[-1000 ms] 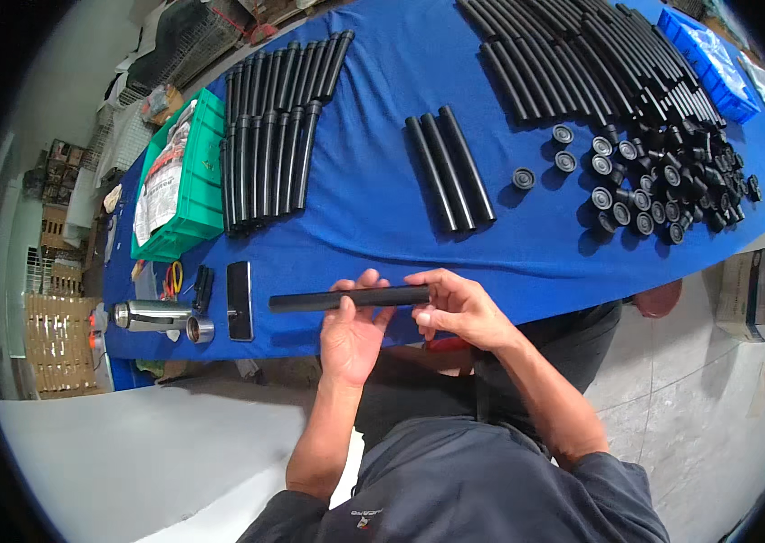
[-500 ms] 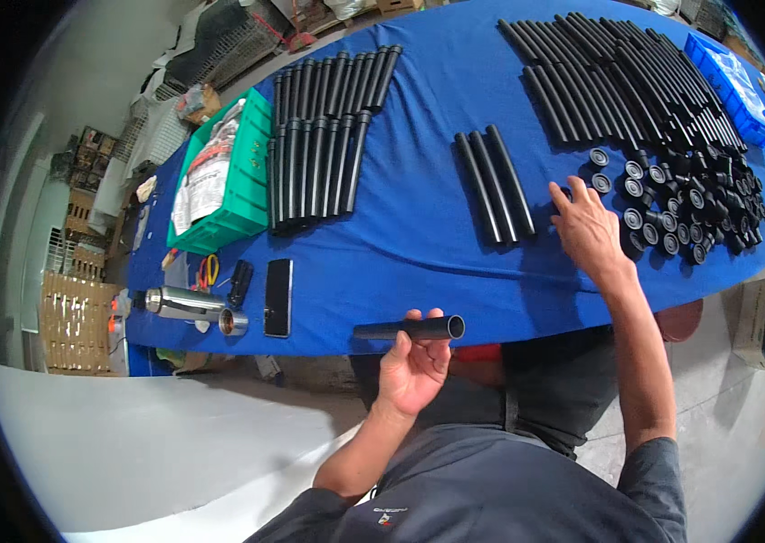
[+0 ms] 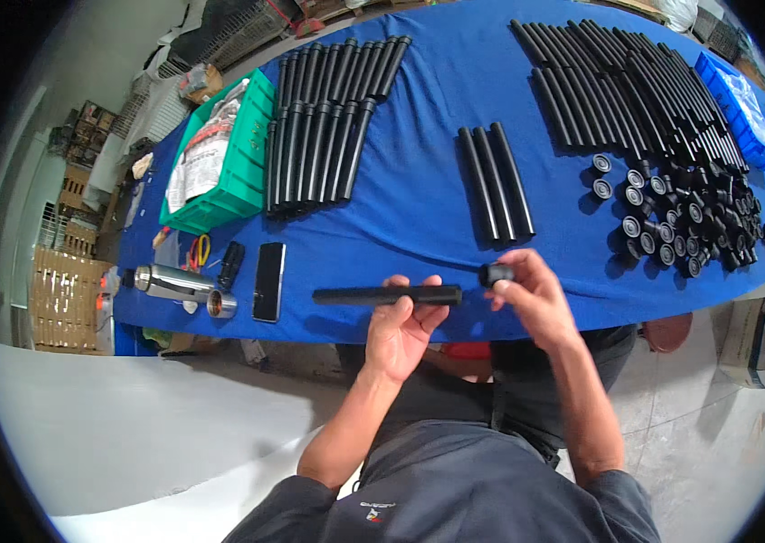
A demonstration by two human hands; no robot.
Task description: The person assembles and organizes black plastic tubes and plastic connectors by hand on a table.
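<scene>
My left hand (image 3: 403, 328) grips a long black tube (image 3: 373, 295), held level over the near edge of the blue table (image 3: 419, 208). My right hand (image 3: 532, 297) pinches a small black cap (image 3: 495, 274) just off the tube's right end, a small gap between them. Three loose black tubes (image 3: 497, 183) lie side by side on the table just beyond my hands. A heap of several black caps (image 3: 681, 226) spreads to the right of them.
A row of several capped black tubes (image 3: 324, 127) lies at the left, a larger pile of tubes (image 3: 627, 90) at the far right. A green bin (image 3: 236, 167), a blue bin (image 3: 737, 109), a phone (image 3: 268, 281) and a steel flask (image 3: 174, 282) also sit on the table.
My right hand came back from the cap heap with one cap and now holds it at the tube's right end. The left hand kept the tube and raised it slightly.
</scene>
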